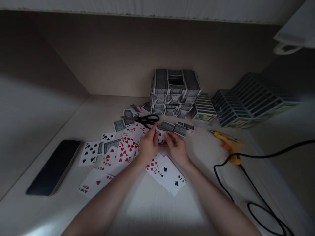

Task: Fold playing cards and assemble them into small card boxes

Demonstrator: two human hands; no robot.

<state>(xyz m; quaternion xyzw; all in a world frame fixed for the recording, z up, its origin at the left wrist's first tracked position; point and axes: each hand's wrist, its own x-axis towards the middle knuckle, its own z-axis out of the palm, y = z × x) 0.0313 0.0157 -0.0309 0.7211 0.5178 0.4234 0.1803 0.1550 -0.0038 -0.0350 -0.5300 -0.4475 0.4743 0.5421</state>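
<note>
Between my hands is a playing card (161, 136) with black club marks, its face turned up toward me. My left hand (149, 144) grips the card's left side, the index finger pointing up along it. On the right side, my right hand (176, 146) pinches the card with thumb and fingers. Loose cards lie around them: red hearts (128, 146) to the left, and a two of clubs (172, 175) on a fanned pile just below. Black-handled scissors (147, 119) rest on cards beyond my left hand.
Behind stands a boxy structure of folded cards (175, 90). Boxed card stacks (203, 108) are at the back right, with larger ones beside them. A yellow glue gun (227, 142) with a black cord lies right. A phone (54, 167) lies at left.
</note>
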